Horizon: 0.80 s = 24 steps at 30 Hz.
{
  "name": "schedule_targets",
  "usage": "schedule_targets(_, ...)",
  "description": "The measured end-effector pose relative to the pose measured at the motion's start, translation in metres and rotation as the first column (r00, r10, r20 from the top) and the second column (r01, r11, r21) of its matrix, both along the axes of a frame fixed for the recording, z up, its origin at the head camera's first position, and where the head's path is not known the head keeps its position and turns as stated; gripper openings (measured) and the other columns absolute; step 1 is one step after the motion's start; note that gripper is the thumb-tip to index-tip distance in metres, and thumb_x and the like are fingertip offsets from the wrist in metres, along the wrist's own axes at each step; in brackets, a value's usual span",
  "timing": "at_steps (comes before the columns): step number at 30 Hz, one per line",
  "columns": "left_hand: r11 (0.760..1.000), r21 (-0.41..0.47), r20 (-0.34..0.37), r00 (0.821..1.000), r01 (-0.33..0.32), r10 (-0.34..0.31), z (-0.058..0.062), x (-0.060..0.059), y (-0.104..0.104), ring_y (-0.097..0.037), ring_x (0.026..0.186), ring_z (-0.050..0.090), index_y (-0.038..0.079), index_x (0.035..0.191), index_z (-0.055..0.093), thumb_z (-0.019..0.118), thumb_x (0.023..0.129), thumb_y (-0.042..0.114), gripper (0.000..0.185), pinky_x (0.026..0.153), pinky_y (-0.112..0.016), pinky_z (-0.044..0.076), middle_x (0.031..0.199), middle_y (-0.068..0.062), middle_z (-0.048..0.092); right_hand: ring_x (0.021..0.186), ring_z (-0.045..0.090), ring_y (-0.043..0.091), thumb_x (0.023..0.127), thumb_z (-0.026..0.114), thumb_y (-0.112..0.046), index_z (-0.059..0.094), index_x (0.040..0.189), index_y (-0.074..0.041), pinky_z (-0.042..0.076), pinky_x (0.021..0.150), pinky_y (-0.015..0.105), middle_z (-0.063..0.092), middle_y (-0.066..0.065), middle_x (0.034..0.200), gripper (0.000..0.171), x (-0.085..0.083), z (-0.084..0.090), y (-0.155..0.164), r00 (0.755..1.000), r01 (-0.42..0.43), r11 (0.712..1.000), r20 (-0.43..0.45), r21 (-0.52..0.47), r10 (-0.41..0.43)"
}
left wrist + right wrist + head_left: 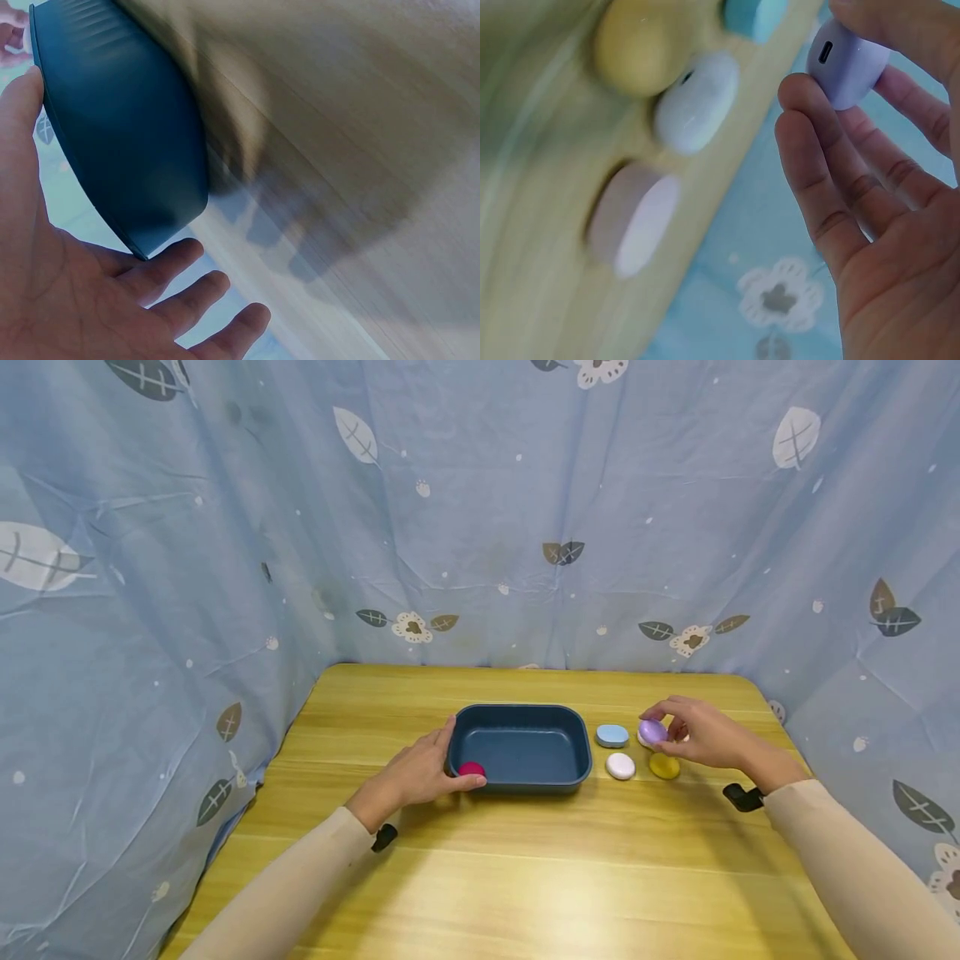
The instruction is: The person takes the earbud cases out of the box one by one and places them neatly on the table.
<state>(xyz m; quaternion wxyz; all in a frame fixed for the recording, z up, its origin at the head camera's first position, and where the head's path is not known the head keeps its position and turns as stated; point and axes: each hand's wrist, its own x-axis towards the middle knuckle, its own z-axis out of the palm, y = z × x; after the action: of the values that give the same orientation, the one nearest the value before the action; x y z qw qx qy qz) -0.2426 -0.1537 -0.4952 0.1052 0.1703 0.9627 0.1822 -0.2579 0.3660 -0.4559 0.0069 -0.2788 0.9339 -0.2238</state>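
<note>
My right hand pinches a purple earbud case between thumb and fingers, above the right part of the table. An oblong port slot shows on that case in the right wrist view. Around it lie a yellow case, a white case and a light blue case. My left hand rests at the left end of a dark blue tray, thumb along the near rim and fingers extended at the side. Inside the tray, by that thumb, lies a crimson rounded piece, partly hidden.
A pale pinkish case stands beside a white one with a slot in the right wrist view. The wooden table ends at a blue leaf-patterned curtain behind and at both sides.
</note>
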Motion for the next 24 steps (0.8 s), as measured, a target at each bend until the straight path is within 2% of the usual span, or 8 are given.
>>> schedule_targets(6,1.000,0.002,-0.001,1.000,-0.001,0.001,0.002,0.001,0.000,-0.047,0.171,0.047,0.013,0.190,0.010,0.071,0.093,0.094,0.140,0.137,-0.070,0.043,0.189,-0.022,0.038,0.086,0.071,0.002,0.093,0.099,-0.007,0.081,0.131,-0.007,0.067,0.077,0.028,0.080,0.007,0.120,0.042,0.013,-0.012,0.033,0.997,0.003,0.999,-0.071,-0.032,-0.005)
schedule_targets(11,1.000,-0.001,-0.001,1.000,-0.001,0.001,0.002,0.001,0.000,-0.047,0.171,0.047,0.013,0.190,0.010,0.071,0.094,0.093,0.139,0.137,-0.071,0.043,0.190,-0.022,0.037,0.084,0.068,-0.002,0.092,0.100,-0.007,0.081,0.130,-0.006,0.063,0.075,0.025,0.080,0.007,0.119,0.043,0.020,-0.022,0.052,0.996,0.031,1.000,-0.084,0.002,-0.031)
schedule_targets(18,1.000,0.003,0.000,1.000,-0.003,0.003,0.001,0.002,0.000,-0.047,0.171,0.047,0.011,0.189,0.011,0.072,0.094,0.093,0.139,0.137,-0.070,0.043,0.190,-0.023,0.037,0.080,0.065,-0.006,0.091,0.101,-0.011,0.082,0.130,-0.006,0.061,0.070,0.024,0.082,0.008,0.117,0.044,0.023,-0.036,0.067,0.993,0.050,0.998,-0.110,0.032,-0.046)
schedule_targets(24,1.000,0.002,0.004,1.000,-0.007,0.007,0.002,0.002,0.000,-0.048,0.172,0.045,0.013,0.190,0.010,0.071,0.094,0.094,0.139,0.138,-0.071,0.041,0.191,-0.022,0.036,0.079,0.064,-0.006,0.090,0.101,-0.012,0.084,0.126,-0.008,0.060,0.070,0.024,0.081,0.004,0.113,0.041,0.026,-0.045,0.075,0.992,0.064,0.997,-0.112,0.035,-0.060)
